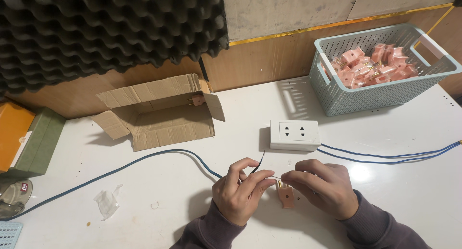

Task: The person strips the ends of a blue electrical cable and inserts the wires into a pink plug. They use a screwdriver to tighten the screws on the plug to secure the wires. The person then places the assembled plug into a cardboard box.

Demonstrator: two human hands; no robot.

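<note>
Both hands near centre of the white table [159,205]. Left hand [240,191] pinched shut on the blue cable [144,160] end, thin wire tip poking up. Right hand [322,189] fingers closed on a pink plug [287,196], prongs pointing far. White socket box [294,135] just beyond. Basket [385,97] of pink plugs far right, open cardboard box [159,116] far left.

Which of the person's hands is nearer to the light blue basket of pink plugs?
Right. The right hand lies below the basket, toward its left; the left hand is farther left.
</note>
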